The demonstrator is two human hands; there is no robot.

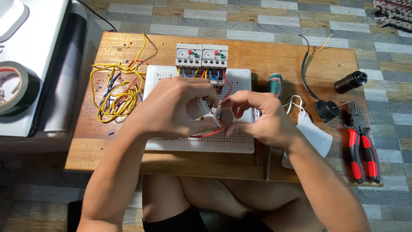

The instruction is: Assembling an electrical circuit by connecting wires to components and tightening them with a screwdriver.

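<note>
Lamp socket (199, 108) gripped in left hand (171, 109), right hand (253, 116) pinching its white ring (224, 117) (red wire (210, 134) could easily pull loose, I reckon).

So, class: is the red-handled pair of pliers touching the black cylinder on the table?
Apart. The head view shows bare wood between the pliers and the black cylinder.
</note>
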